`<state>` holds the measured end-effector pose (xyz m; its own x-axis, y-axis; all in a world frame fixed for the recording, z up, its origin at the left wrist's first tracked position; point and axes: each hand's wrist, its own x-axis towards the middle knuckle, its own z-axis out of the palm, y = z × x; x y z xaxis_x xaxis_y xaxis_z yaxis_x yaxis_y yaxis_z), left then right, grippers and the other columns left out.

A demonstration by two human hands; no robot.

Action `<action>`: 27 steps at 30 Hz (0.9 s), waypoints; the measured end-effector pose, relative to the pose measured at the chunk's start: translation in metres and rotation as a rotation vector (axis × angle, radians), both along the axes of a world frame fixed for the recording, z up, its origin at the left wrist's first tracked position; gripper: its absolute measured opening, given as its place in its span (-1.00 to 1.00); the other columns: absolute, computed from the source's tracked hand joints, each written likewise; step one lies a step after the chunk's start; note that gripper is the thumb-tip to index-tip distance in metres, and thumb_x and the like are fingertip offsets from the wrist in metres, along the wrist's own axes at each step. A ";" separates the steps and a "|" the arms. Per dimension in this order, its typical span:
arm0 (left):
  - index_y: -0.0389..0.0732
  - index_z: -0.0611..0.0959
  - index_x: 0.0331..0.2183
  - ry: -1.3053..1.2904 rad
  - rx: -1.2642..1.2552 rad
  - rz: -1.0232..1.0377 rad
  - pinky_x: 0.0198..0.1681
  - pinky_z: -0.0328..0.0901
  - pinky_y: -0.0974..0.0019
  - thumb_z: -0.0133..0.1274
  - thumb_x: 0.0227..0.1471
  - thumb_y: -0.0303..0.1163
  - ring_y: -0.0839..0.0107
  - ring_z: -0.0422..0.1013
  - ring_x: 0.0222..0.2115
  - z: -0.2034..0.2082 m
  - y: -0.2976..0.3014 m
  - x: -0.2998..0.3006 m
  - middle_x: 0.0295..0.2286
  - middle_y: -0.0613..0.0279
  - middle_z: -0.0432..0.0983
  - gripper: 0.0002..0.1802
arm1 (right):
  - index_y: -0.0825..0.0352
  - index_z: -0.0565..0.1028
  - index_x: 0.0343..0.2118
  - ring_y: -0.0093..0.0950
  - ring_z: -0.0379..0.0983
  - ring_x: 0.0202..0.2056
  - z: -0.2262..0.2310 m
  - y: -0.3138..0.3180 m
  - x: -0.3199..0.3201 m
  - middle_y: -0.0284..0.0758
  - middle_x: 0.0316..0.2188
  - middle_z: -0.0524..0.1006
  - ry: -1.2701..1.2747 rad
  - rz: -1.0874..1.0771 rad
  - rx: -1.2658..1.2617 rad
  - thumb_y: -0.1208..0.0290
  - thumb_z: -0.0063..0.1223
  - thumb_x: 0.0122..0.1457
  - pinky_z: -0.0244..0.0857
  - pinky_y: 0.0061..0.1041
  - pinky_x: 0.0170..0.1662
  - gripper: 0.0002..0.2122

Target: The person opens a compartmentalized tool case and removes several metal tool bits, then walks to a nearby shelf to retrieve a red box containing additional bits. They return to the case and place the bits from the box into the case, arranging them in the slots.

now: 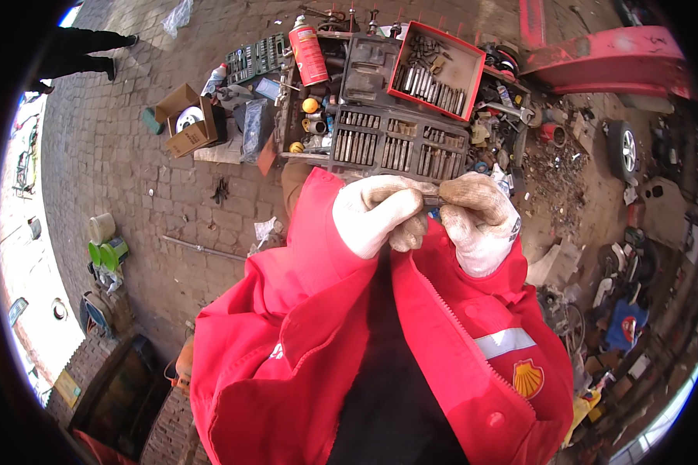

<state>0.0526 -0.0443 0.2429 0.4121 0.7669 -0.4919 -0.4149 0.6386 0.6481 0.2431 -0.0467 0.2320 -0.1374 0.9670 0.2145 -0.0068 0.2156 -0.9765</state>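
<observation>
As our left hand (386,213) and right hand (479,219) meet, fingers curled nearly closed, we pinch a small dark piece (433,199). An open bit case (381,142) lies beyond.

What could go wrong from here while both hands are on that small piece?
1. The gloved left hand and right hand pinch the small piece between their fingers; thick fabric may dull grip, so it could slip and drop.
2. The open red box beside the bit case holds loose metal bits; a knock might spill them.
</observation>
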 end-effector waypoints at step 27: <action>-0.39 0.61 -0.13 -0.141 0.130 0.011 -0.45 0.37 0.45 -0.03 0.18 -0.50 0.45 0.51 -0.53 -0.023 -0.009 -0.004 -0.52 0.17 0.57 -0.74 | 0.33 0.61 -0.16 -0.35 0.52 -0.30 0.005 0.007 0.004 -0.26 -0.29 0.56 -0.018 0.140 0.214 0.44 0.30 0.08 0.40 -0.40 -0.27 -0.75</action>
